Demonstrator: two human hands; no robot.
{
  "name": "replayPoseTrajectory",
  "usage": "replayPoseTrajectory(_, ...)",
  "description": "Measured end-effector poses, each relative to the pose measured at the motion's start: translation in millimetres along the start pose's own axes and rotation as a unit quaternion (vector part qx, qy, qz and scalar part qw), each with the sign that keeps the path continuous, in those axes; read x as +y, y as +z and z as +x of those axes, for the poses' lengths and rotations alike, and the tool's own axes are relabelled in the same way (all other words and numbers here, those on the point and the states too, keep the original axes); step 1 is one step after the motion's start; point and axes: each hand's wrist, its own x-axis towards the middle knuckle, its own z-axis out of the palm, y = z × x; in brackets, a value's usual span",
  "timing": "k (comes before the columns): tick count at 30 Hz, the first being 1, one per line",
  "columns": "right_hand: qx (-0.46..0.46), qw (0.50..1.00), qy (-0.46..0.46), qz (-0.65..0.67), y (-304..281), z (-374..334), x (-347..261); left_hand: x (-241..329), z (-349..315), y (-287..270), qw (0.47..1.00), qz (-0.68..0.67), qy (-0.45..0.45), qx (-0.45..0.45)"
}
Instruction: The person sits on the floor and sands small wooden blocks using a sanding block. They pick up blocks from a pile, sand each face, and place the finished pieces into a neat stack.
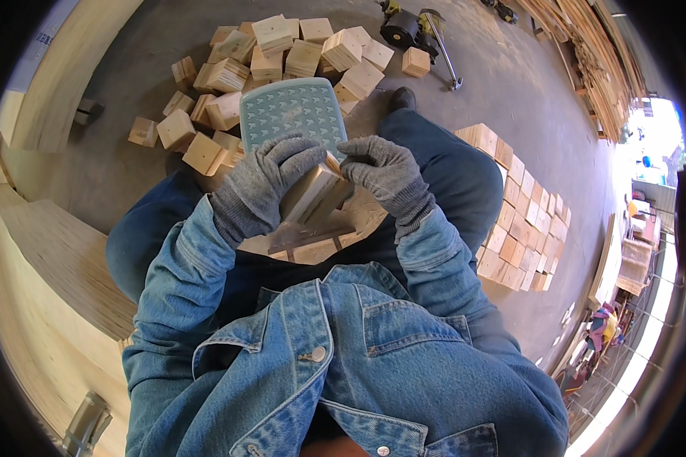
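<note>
A pale layered wooden block (310,190) is tilted between my knees, in front of a light blue-green plastic stool (292,114) with a patterned top. My left hand (265,183), in a grey knit glove, is closed around the block's left side and upper edge. At the block's upper right corner, my right hand (389,171), gloved the same way, has its fingers bent and pinched together. Whatever those fingertips may hold is hidden. Below the block, more wood (316,251) lies between my legs, partly covered.
A loose heap of wooden blocks (229,76) spreads beyond the stool. To the right stands a neat stack of blocks (522,221). A yellow and black power tool (408,30) lies at the far side near a single block (415,62). Large plywood boards (61,259) flank my left.
</note>
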Motion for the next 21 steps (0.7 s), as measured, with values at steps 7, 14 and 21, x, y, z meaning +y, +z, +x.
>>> replayPoseTrajectory(7,0.096,0.992,0.086,-0.004,-11.4,5.1,-3.0,0.5,-1.0,-0.8,1.000,0.017,-0.013,0.000)
replayPoseTrajectory(14,-0.026,0.994,-0.008,0.109,-13.2,2.0,9.7,3.4,1.1,-5.3,0.999,-0.025,-0.043,-0.008)
replayPoseTrajectory(21,-0.095,0.983,0.073,0.139,-13.5,2.0,6.6,1.9,-1.6,-3.2,0.997,-0.020,-0.063,-0.046)
